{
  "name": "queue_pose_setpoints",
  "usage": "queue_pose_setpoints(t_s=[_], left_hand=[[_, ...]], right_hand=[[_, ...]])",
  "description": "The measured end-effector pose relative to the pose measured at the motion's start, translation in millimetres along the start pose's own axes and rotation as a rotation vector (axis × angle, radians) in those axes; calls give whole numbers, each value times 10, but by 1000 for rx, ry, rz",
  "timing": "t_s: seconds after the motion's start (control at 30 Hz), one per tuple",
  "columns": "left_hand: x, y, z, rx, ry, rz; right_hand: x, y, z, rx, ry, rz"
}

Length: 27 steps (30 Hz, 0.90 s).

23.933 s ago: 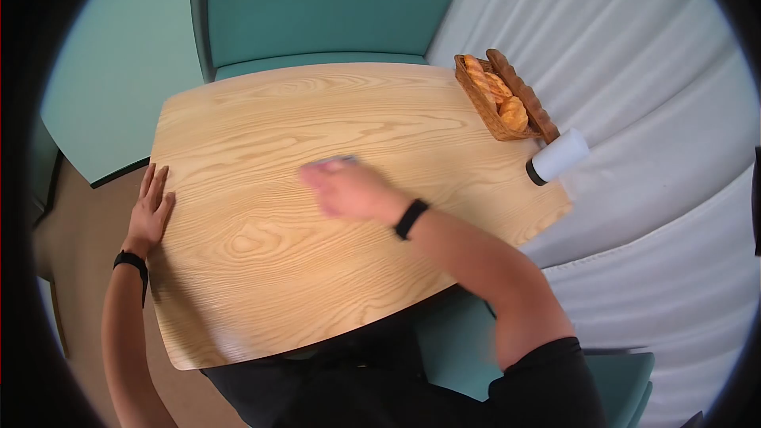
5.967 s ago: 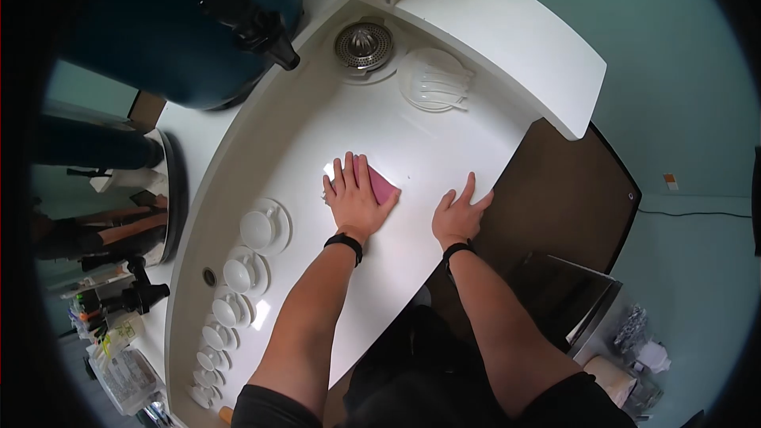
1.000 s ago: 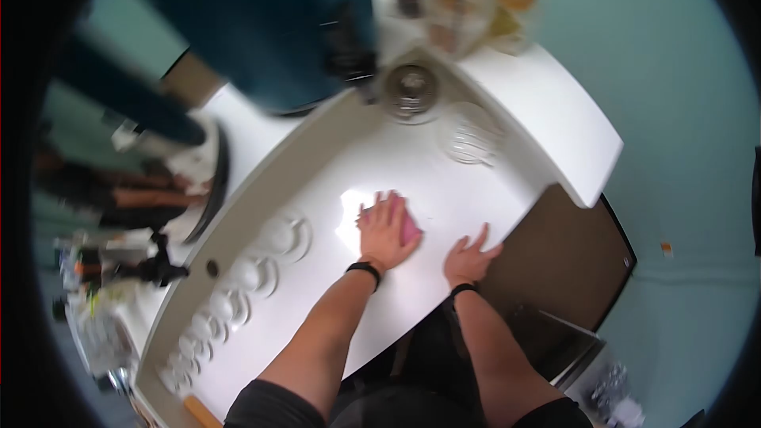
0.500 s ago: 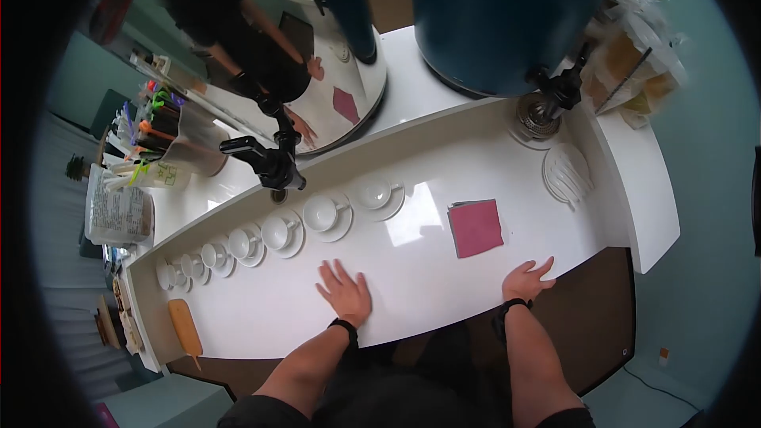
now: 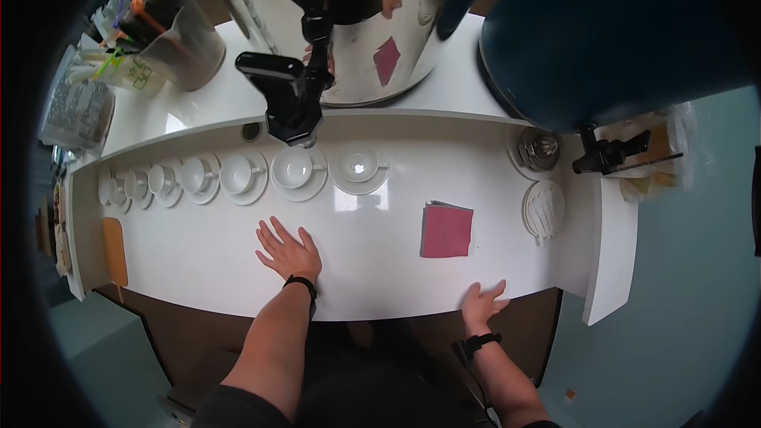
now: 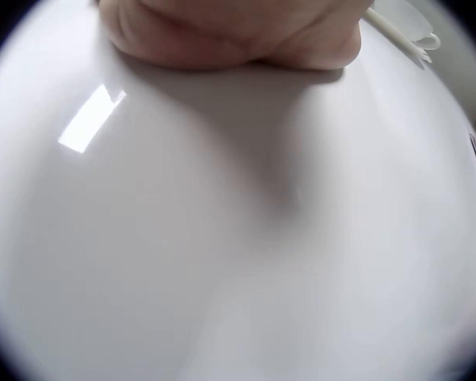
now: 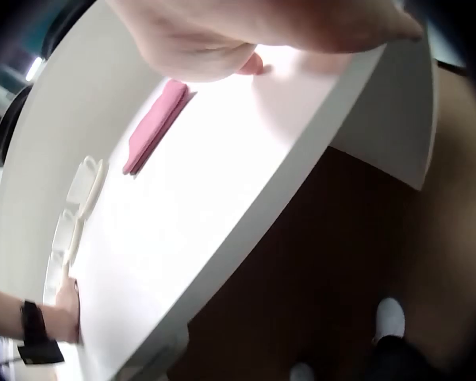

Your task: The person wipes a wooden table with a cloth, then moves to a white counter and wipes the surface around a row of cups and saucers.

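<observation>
My left hand point(image 5: 285, 246) lies flat with spread fingers on the white counter point(image 5: 198, 254), holding nothing. In the left wrist view its palm point(image 6: 230, 36) presses the glossy white surface. My right hand point(image 5: 483, 303) rests with straight fingers on the counter's front edge. A folded pink cloth point(image 5: 446, 231) lies on the counter between the hands, nearer the right one and touched by neither. The right wrist view shows the pink cloth point(image 7: 155, 127) beyond my right hand point(image 7: 222, 44).
A row of white cups on saucers point(image 5: 299, 170) lines the counter's back. Behind stand a black tap point(image 5: 287, 99), a steel urn point(image 5: 380, 40) and a dark blue dispenser point(image 5: 610, 40). A white plate point(image 5: 544, 208) sits at right, an orange board point(image 5: 114, 247) at far left.
Over the last second my left hand left the pink cloth and moved left onto bare counter. My view swung along the counter; the right hand stays on the front edge.
</observation>
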State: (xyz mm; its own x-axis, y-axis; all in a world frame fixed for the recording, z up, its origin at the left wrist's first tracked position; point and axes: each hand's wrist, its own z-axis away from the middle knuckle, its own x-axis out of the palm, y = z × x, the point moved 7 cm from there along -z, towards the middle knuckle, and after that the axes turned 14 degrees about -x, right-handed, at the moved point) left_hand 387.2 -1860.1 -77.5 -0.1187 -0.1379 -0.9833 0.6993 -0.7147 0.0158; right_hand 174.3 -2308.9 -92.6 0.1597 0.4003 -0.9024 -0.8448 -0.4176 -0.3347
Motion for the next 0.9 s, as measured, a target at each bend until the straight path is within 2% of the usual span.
queue_pose_setpoints(t_s=[0.1, 0.17, 0.23, 0.33, 0.43, 0.5, 0.53, 0.6, 0.63, 0.7, 0.77, 0.83, 0.87, 0.9], left_hand=[[-6, -4, -8, 0, 0, 9], [-5, -6, 3, 0, 4, 16], [0, -11, 2, -1, 11, 16], [3, -18, 3, 11, 34, 27], [23, -28, -12, 2, 40, 7], [69, -82, -41, -20, 70, -21], [115, -61, -49, -11, 79, -22], [165, -69, -76, -49, 81, -69], [128, -48, -56, -71, 61, -108], [161, -63, -64, -45, 119, -131], [87, -43, -45, -51, 83, -158], [117, -65, -59, -51, 83, -160], [121, -59, -67, -57, 85, -160], [99, -46, -60, -58, 80, -162]], right_hand=[[-344, -919, 73, -779, -31, 243], [-323, -1468, 24, -1119, 6, 264], [-50, -1786, -213, -1172, -189, 128], [151, -2223, -321, -1113, -109, 233], [516, -2437, 41, -1257, 7, 189], [831, -2417, 485, -1292, -283, 65], [864, -2306, 795, -1461, -176, 72], [639, -2154, 1077, -1516, -302, 82], [493, -1986, 1072, -1554, -203, 67], [325, -1423, 721, -1384, -191, 175], [-87, -817, 323, -969, -364, 275], [-412, 43, -118, -598, -262, 353], [-760, 348, -189, -454, -210, 325], [-774, 906, -427, -577, -211, 500]])
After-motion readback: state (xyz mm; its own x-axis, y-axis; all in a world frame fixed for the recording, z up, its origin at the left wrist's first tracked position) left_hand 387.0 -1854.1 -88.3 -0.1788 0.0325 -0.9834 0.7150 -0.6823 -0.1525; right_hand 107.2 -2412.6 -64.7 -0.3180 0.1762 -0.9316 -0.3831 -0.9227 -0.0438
